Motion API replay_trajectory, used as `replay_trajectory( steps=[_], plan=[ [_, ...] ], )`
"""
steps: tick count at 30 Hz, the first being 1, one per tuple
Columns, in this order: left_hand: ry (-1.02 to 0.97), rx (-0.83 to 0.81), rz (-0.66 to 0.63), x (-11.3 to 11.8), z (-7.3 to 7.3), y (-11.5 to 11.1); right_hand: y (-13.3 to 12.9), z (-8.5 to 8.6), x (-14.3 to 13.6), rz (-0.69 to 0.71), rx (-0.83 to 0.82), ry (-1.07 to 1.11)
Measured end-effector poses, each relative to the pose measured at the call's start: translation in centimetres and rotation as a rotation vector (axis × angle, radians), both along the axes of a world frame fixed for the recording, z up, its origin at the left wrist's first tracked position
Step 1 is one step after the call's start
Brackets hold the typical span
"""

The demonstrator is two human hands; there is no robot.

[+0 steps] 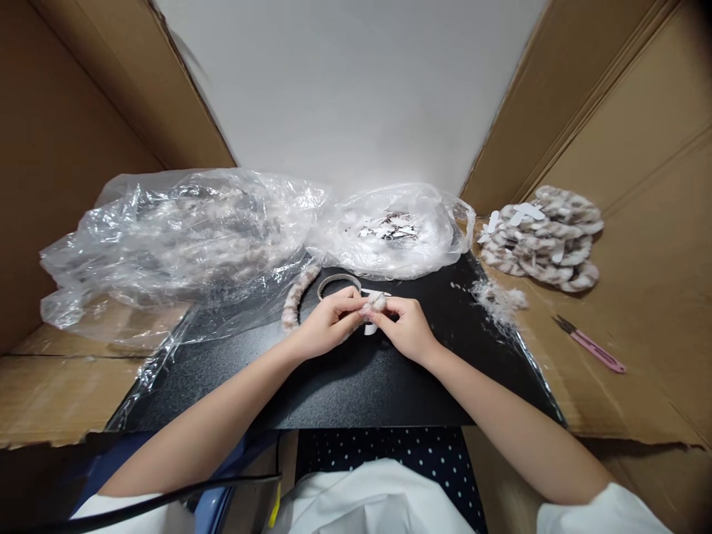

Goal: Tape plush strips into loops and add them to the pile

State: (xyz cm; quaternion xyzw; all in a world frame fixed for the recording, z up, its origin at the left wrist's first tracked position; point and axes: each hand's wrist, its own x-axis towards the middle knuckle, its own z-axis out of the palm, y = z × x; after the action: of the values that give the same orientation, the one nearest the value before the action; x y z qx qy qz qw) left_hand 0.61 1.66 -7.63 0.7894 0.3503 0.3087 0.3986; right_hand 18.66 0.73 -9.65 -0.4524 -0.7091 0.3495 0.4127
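Observation:
Over the black tabletop (345,389), my left hand (329,324) and my right hand (410,328) meet, fingertips pinched together. Between them is a small fluffy grey-white furry piece (377,301); how far it runs under the fingers is hidden. A white card tag (370,328) shows just beneath it. Behind my left hand, a thin greyish band (337,277) curves up in a loop, its lower part covered by the hand. To the left of that hand lies a curved brown-and-white furry strip (297,298), running from beside the plastic bag.
A large clear bag (183,230) of furry pieces lies back left; a smaller bag (389,230) holds white tags. On the cardboard at right sit tagged furry loops (548,241), loose fluff (498,300) and pink-handled thread snips (592,346). Cardboard walls (628,111) flank the table.

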Motion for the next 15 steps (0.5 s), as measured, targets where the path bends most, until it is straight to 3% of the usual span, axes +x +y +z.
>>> replay_trajectory(
  steps=[7, 15],
  plan=[
    [0.029, 0.012, -0.044, -0.31, 0.64, -0.20, -0.05, -0.15, -0.06, 0.004, -0.015, 0.021],
    [-0.070, -0.036, 0.064, -0.09, 0.04, 0.00, 0.29, 0.09, 0.20, 0.095, -0.055, -0.024]
  ],
)
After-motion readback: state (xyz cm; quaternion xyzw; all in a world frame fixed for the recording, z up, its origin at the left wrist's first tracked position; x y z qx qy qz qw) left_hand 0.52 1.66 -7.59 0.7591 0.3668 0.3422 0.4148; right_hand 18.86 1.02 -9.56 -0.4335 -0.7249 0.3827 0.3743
